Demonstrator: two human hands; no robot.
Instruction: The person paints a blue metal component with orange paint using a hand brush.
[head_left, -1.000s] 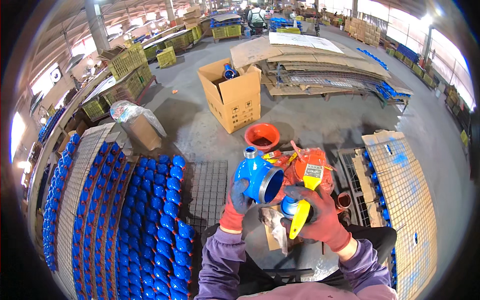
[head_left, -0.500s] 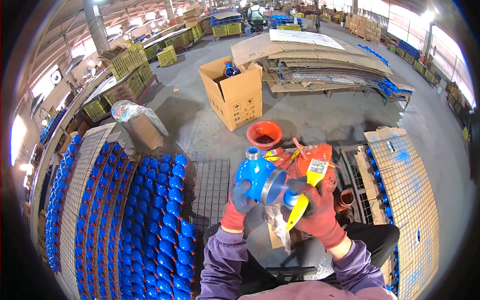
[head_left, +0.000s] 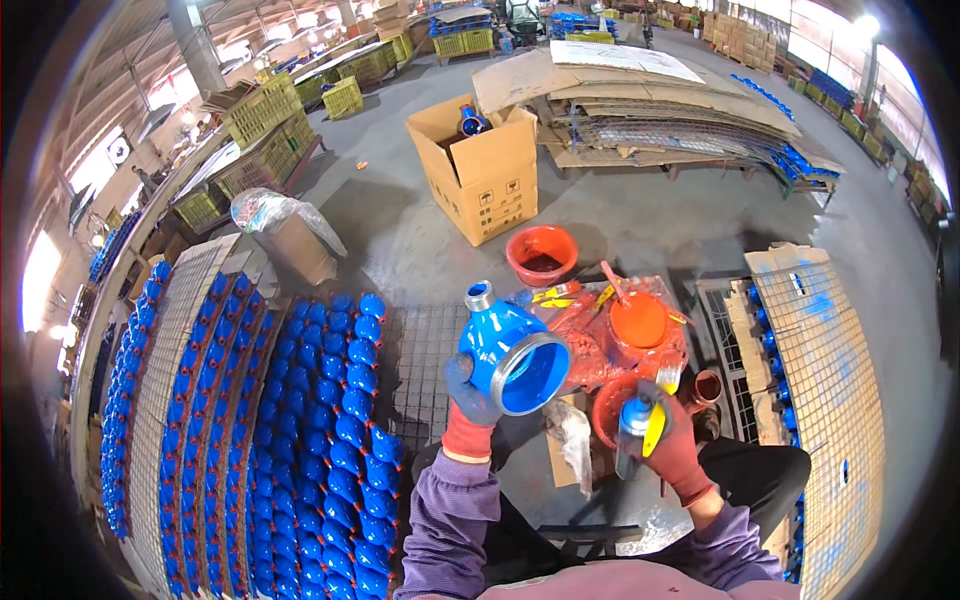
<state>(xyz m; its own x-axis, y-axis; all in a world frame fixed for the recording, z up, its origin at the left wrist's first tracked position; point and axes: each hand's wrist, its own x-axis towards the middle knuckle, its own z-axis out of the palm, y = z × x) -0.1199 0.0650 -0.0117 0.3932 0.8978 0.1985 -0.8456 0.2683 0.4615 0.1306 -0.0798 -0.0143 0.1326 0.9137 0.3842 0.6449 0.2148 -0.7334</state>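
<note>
My left hand (head_left: pixel 472 398), in a dark-coated red glove, grips a glossy blue fitting (head_left: pixel 488 338) with a wide threaded mouth and a narrow threaded neck. The mouth faces right and toward me, the neck points up. In my right hand (head_left: pixel 676 458), gloved the same way, are a spray can (head_left: pixel 630 442) with a blue top and a yellow-handled paintbrush (head_left: pixel 654 430). That hand is lower and right of the fitting, apart from it. Behind the can is a red dish (head_left: pixel 603 408), partly hidden. An orange paint tub (head_left: pixel 642 320) stands beyond it on a paint-smeared surface.
Rows of blue parts (head_left: pixel 335 460) fill racks at my left. Another mesh rack with cardboard (head_left: pixel 825 370) stands at my right. Ahead are a red basin (head_left: pixel 518 270), an opened carton (head_left: pixel 490 195) and stacked cardboard sheets (head_left: pixel 640 85). A plastic-covered box (head_left: pixel 295 245) stands left.
My right hand has moved down and right, taking the spray can and paintbrush away from the fitting's mouth. The mist there is gone. The fitting has turned, its mouth now more toward me.
</note>
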